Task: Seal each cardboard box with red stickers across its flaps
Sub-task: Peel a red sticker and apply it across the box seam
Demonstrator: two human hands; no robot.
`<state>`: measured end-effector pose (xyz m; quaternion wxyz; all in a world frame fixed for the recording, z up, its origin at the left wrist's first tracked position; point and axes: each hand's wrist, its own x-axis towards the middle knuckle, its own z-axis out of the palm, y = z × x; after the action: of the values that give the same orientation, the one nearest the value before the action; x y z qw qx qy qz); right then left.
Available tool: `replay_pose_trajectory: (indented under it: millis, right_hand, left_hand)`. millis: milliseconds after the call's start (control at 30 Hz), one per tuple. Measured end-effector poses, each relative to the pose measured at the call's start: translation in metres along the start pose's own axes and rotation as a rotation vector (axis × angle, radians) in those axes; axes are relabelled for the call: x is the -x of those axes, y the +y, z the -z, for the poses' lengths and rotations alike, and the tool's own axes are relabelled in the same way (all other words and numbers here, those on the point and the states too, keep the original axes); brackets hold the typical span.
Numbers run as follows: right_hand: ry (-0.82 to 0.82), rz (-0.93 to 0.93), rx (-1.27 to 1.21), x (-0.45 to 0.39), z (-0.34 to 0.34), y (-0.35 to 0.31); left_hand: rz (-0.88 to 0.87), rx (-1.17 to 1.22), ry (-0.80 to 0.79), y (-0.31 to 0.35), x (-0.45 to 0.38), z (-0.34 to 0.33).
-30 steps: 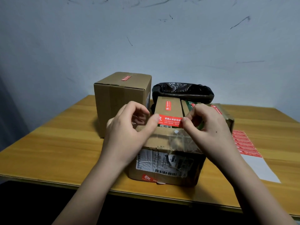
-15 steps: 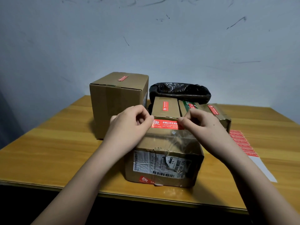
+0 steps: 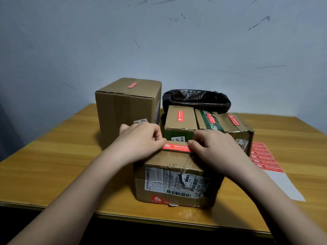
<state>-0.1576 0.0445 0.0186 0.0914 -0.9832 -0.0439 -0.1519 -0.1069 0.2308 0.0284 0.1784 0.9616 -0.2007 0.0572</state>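
Wooden table (image 3: 44, 167) carried the work. Nearest me, the taped cardboard box (image 3: 175, 183) sat under both hands. My left hand (image 3: 139, 140) pinched the left end of the red sticker (image 3: 176, 148), fingers curled; my right hand (image 3: 215, 149) pinched its right end, thumb on top. The sticker lay along the far top edge. Right of my right hand lay the sticker sheet (image 3: 265, 157). Beyond my fingers stood sealed boxes: tall box (image 3: 127, 106), small box (image 3: 180, 119).

A makeshift parcel-packing corner: scuffed bare wall (image 3: 177, 50), wooden table (image 3: 53, 156), used shipping boxes (image 3: 127, 103)
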Motion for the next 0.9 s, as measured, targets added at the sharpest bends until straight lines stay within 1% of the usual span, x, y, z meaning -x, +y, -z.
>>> replay_pose_trajectory:
  millis: [233, 533, 900]
  right_hand:
    - [0.045, 0.046, 0.109, 0.0, -0.005, 0.001]
    - [0.032, 0.071, 0.206, 0.002, -0.004, 0.0]
    - [0.026, 0.085, 0.21, 0.002, -0.005, -0.001]
  left_hand:
    - [-0.047, -0.075, 0.068, 0.001, 0.0, -0.003]
    - [-0.084, -0.135, 0.073, -0.001, -0.003, -0.008]
    - [-0.07, -0.153, 0.067, -0.001, -0.003, -0.011]
